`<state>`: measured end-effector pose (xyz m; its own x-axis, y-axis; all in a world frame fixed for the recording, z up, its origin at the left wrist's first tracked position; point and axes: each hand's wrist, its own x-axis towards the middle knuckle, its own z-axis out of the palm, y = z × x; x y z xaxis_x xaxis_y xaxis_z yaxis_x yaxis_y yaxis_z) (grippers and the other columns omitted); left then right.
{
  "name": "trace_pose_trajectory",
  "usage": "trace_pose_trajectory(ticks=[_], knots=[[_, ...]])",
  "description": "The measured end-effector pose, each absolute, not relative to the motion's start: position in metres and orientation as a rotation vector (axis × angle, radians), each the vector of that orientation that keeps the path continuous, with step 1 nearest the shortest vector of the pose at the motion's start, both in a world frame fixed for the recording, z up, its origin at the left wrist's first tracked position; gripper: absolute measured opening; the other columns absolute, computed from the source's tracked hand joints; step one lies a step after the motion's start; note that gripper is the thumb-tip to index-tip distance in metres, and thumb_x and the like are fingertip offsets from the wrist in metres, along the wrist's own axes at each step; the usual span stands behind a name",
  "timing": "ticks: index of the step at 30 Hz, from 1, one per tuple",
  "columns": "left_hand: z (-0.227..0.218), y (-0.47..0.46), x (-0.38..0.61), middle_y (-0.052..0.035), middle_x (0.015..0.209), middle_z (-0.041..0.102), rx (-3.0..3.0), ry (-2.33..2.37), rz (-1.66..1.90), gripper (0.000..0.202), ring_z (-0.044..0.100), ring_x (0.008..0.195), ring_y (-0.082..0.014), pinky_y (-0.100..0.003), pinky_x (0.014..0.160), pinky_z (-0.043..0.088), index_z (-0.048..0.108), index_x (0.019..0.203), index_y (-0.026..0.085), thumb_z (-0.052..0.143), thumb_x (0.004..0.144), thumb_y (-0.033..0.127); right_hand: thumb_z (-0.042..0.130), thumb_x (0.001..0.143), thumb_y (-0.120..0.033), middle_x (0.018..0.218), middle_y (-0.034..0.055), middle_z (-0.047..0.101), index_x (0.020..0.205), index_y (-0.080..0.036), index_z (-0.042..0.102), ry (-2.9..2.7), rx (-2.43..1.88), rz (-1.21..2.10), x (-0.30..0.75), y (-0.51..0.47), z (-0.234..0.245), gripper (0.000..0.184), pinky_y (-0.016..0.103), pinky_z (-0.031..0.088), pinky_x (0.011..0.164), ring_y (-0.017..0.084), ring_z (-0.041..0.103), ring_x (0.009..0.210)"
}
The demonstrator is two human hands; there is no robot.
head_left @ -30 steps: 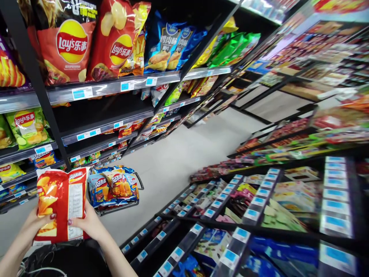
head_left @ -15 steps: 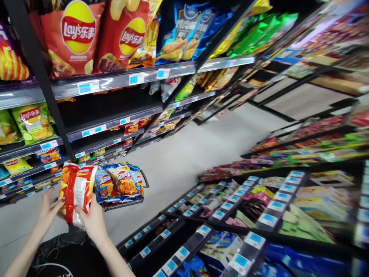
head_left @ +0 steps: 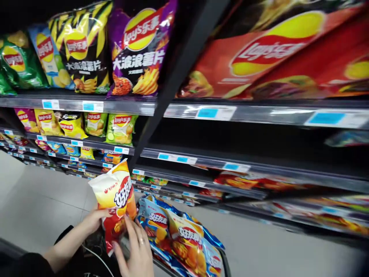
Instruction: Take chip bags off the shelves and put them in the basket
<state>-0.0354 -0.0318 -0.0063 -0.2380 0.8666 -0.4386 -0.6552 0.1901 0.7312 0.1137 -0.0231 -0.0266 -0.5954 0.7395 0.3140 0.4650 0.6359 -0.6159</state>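
In front of me is a red, white and yellow bag of chips (head_left: pixel 113 192), held upright with a slight tilt and its printed front in sight. My left hand (head_left: pixel 96 220) grips its left edge, thumb on the front and the other fingers mostly hidden behind. My right hand (head_left: pixel 138 246), with a ring on one finger, holds the lower right side. Just beyond it, several blue chip bags (head_left: pixel 157 221) and a cream-and-orange chip bag (head_left: pixel 186 238) lie in a dark-framed basket or cart (head_left: pixel 226 263), partly cut off by the lower edge.
Snack shelves run across the view, with a purple chip bag (head_left: pixel 141 50) and red chip bags (head_left: pixel 268 57) on the upper shelf (head_left: pixel 123 105). Small green chip bags (head_left: pixel 119 129) stand lower. A black post (head_left: pixel 178 73) divides the shelving. Grey floor (head_left: pixel 57 200) shows below.
My view has swung left and closer to the shelves. The bag has been turned, so its printed front shows instead of its back. My left hand has closed on its edge.
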Motion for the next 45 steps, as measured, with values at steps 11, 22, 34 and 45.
trace_pose_trajectory(ticks=[11, 22, 34, 45], knots=[[0.005, -0.062, -0.054, -0.008, 0.078, 0.074, 0.133, 1.036, 1.205, 0.032, 0.062, 0.098, -0.0354, -0.044, 0.089, 0.046, 0.069, 0.077, 0.015, 0.065, 0.046, 0.017, 0.063, 0.067, -0.052, 0.12, 0.014, 0.057, 0.121, -0.022, 0.047, -1.571, -0.937, 1.947, 0.144, 0.028, -0.045, 0.064, 0.044, 0.046, 0.088, 0.032, 0.054, 0.11], [-0.021, -0.034, -0.022, -0.0138, 0.095, 0.072, 0.204, 1.211, 0.809, 0.051, 0.064, 0.093, -0.0353, -0.043, 0.084, 0.05, 0.066, 0.09, 0.014, 0.079, 0.048, 0.04, 0.081, 0.05, -0.036, 0.112, 0.0084, 0.062, 0.12, -0.021, 0.045, -0.936, -0.689, 2.242, 0.18, 0.003, -0.03, 0.08, 0.045, 0.041, 0.094, 0.027, 0.058, 0.104], [-0.075, -0.011, 0.006, -0.0103, 0.102, 0.067, 0.653, 1.559, 0.539, 0.045, 0.062, 0.077, -0.0212, -0.029, 0.064, 0.05, 0.064, 0.102, 0.024, 0.062, 0.066, 0.052, 0.074, 0.056, -0.045, 0.086, 0.0096, 0.071, 0.095, -0.016, 0.055, -0.363, -1.382, 1.401, 0.35, 0.003, -0.135, 0.052, 0.044, 0.052, 0.077, 0.027, 0.068, 0.077], [-0.099, -0.013, -0.015, -0.0102, 0.113, 0.064, 0.629, 1.622, 0.389, 0.058, 0.062, 0.088, -0.023, -0.032, 0.074, 0.049, 0.055, 0.111, 0.023, 0.052, 0.067, 0.061, 0.083, 0.044, -0.022, 0.093, 0.0071, 0.071, 0.094, -0.019, 0.059, -0.645, -1.487, 1.618, 0.4, 0.061, -0.174, 0.055, 0.046, 0.05, 0.086, 0.03, 0.065, 0.09]])
